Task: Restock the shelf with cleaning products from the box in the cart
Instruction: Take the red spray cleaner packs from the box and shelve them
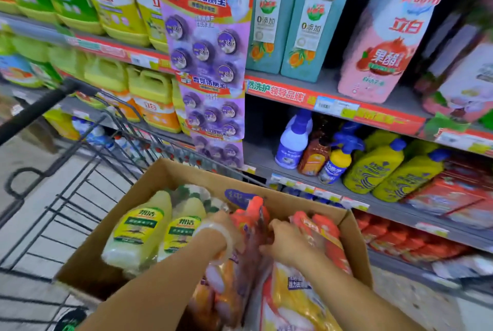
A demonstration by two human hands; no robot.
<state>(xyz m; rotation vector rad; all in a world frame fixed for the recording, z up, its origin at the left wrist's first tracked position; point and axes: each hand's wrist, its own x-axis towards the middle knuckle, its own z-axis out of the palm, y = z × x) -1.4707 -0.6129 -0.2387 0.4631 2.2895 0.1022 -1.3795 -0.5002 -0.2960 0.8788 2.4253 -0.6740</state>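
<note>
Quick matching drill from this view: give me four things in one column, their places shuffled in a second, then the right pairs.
Things:
1. pale yellow bottles
2. teal bottles
3. yellow bottles with blue caps
4. hanging purple card strip

Places:
A. lower shelf, right of the spray bottle
B. in the cardboard box, left side
C. in front of the shelves, above the box
D. upper shelf, left of the pink bottle

Pairs: 1-B, 2-D, 3-A, 4-C
</note>
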